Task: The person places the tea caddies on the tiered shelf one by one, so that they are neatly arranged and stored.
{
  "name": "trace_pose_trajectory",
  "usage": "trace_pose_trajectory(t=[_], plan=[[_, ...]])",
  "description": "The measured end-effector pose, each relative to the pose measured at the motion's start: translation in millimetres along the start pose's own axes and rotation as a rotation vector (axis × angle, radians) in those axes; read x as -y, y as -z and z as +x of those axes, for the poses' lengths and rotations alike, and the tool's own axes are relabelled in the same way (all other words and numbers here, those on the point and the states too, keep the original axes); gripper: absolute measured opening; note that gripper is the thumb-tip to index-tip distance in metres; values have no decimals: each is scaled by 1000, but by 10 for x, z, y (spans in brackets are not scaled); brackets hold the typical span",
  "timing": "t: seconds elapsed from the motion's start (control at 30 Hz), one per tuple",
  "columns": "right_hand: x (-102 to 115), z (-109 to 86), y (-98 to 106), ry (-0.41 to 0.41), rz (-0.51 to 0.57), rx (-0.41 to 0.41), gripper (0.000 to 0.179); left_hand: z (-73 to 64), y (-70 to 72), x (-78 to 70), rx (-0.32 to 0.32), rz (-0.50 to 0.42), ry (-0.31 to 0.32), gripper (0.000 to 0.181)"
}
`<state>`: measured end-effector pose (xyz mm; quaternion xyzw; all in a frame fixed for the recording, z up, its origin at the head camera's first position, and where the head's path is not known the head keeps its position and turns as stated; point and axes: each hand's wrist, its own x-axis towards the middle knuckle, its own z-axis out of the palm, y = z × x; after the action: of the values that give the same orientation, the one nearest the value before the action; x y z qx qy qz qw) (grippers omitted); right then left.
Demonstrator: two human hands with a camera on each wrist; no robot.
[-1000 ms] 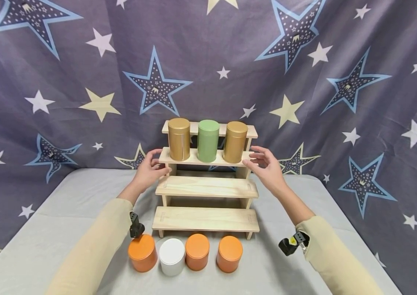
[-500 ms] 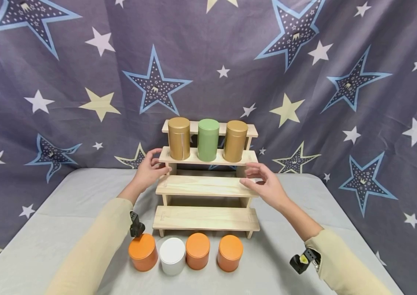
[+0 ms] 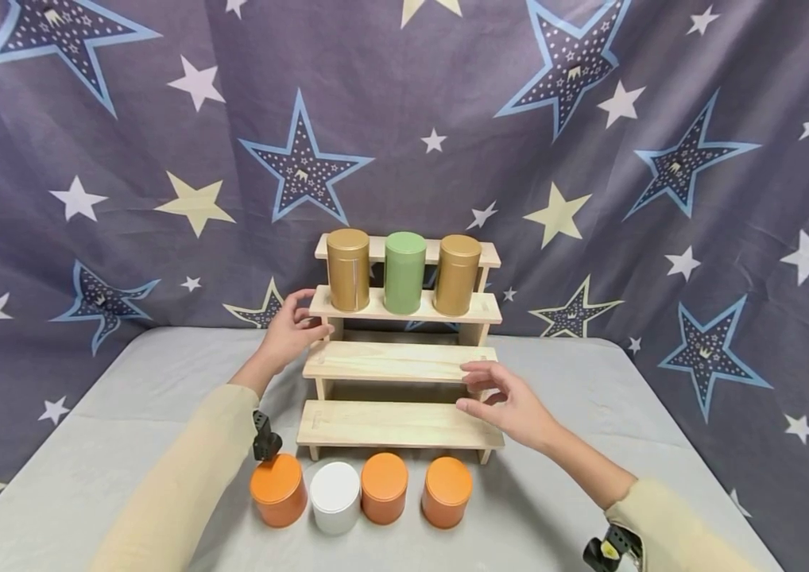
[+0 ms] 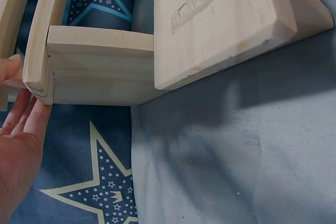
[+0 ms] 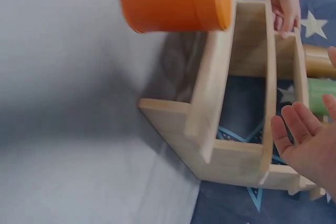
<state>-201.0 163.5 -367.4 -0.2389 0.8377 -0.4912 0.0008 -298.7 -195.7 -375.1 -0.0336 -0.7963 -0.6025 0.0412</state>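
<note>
Left hand [image 3: 288, 334]: thumb in front and fingers behind, gripping the left end of a wooden stand [image 3: 390, 423] at about its third step, counted from the bottom. Right hand [image 3: 508, 401]: thumb and fingers apart, loosely bent and holding nothing, at the right end of the stand, level with the two lower steps; whether its fingertips meet the wood cannot be told. The stand, four stepped boards of pale wood, thus lies between the two hands, upright on a grey surface [image 3: 118, 445].

Third step, left to right: a gold tin [image 3: 349, 270], a green tin [image 3: 404, 272] and a second gold tin [image 3: 458, 274], all tall, lidded and upright. The first gold tin is the nearest of these to the left hand. In front of the bottom step, on the surface, stand four short lidded tins: an orange tin [image 3: 278, 490], a white tin [image 3: 336, 498], a middle orange tin [image 3: 384, 488] just beside the white one, and a right orange tin [image 3: 447, 492] slightly apart.

Markings: the left wrist view shows a rectangular mark [image 4: 193, 6] pressed into the end of one step, too unclear to read. Fainter marks show near the ends of the lower steps. Behind hangs a curtain [image 3: 404, 111] printed with stars, some bearing small crowns.
</note>
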Motion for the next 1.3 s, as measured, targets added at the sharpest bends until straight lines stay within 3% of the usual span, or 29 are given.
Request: trace_pose_trajectory(t=[0.6,0.87,1.3], plan=[[-196,-441,-253,6,61,205,46,2,7,-11,-3,3,-1,74],[-268,-595,-339,-66,66,282,52,-12,11,7,-7,5,3,73],[-401,-688,-442,-113,57,308,72,5,16,18,-3,10,0,74]])
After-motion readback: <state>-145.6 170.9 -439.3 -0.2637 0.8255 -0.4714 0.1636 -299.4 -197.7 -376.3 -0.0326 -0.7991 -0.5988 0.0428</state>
